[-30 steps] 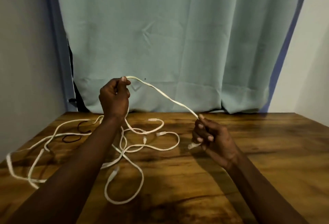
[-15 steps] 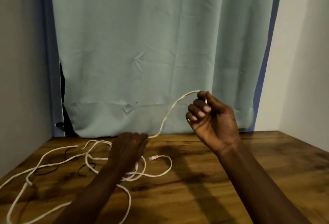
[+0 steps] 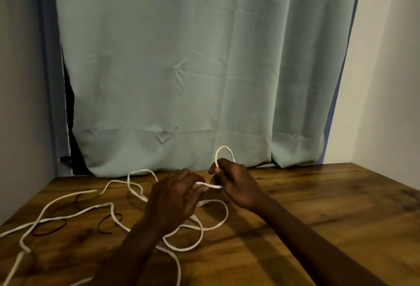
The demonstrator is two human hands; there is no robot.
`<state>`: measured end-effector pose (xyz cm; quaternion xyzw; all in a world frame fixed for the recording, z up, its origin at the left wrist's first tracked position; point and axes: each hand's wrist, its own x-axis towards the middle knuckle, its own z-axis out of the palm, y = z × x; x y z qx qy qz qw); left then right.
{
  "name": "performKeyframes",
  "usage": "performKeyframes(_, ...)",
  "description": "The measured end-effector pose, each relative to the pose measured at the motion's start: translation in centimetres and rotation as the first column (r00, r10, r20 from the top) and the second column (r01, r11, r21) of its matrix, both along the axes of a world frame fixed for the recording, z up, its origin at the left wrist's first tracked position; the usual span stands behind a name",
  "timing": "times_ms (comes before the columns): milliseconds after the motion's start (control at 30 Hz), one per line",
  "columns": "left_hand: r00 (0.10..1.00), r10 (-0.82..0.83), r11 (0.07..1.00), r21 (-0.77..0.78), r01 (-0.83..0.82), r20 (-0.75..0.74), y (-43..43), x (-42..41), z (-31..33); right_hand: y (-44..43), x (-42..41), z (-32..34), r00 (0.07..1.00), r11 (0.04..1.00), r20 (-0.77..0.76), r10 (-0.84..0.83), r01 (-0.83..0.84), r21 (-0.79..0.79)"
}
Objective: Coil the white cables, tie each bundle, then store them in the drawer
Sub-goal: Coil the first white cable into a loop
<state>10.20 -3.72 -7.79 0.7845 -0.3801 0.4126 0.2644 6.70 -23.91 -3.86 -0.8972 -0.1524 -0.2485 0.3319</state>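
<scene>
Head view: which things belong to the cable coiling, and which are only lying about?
Job: white cable; left hand and right hand, both holding it; dark loops, probably ties.
Lying about: curtain; wooden table.

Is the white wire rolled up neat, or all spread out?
Mostly spread out. One small loop stands above the right hand; the rest of the white cable sprawls loose across the table.
</scene>
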Motion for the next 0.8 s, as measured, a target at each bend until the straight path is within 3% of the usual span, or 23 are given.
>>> performKeyframes(133, 0.97, -0.059, 0.977, -0.211, 0.008, -0.235, 1.0, 0.7, -0.4, 0.9, -0.6, -2.0, 0.991, 0.998, -0.129, 0.02, -0.012, 0.064)
performKeyframes(233, 0.92, -0.181, 0.905, -0.426, 0.016, -0.349, 1.2, 1.4, -0.4, 2.3, -0.7, -3.1, 0.984, 0.997, -0.172, 0.04, -0.027, 0.077)
performKeyframes(300, 0.897, -0.226, 0.874, -0.486, 0.014, -0.38, 1.1, 1.7, -0.5, 3.1, -0.1, -3.9, 0.969, 0.958, -0.213, 0.126, -0.064, 0.279)
performKeyframes(333, 0.885, -0.244, 0.862, -0.507, 0.011, -0.396, 1.0, 1.7, -0.6, 3.4, 0.4, -4.3, 0.947, 0.874, -0.239, 0.214, -0.076, 0.48)
performKeyframes(400, 0.85, -0.306, 0.832, -0.555, 0.019, -0.43, 0.9, 1.7, -0.7, 3.5, 1.1, -5.0, 0.852, 0.557, -0.246, 0.462, -0.064, 0.828)
performKeyframes(467, 0.828, -0.331, 0.83, -0.558, 0.028, -0.452, 0.8, 1.7, -0.7, 3.2, 1.7, -5.7, 0.738, 0.254, -0.168, 0.654, -0.005, 0.967)
performKeyframes(500, 0.834, -0.309, 0.847, -0.531, 0.024, -0.456, 1.0, 1.8, -0.7, 2.9, 2.1, -5.9, 0.694, 0.165, -0.122, 0.709, 0.004, 0.986)
performKeyframes(600, 0.846, -0.261, 0.891, -0.453, 0.025, -0.466, 1.7, 2.0, -0.9, 1.6, 2.4, -5.7, 0.599, 0.03, 0.014, 0.8, -0.063, 0.998)
performKeyframes(800, 0.871, -0.136, 0.98, -0.194, 0.049, -0.472, 2.3, 2.6, -2.4, 0.3, 2.2, -4.8, 0.664, -0.155, 0.179, 0.726, -0.095, 0.983)
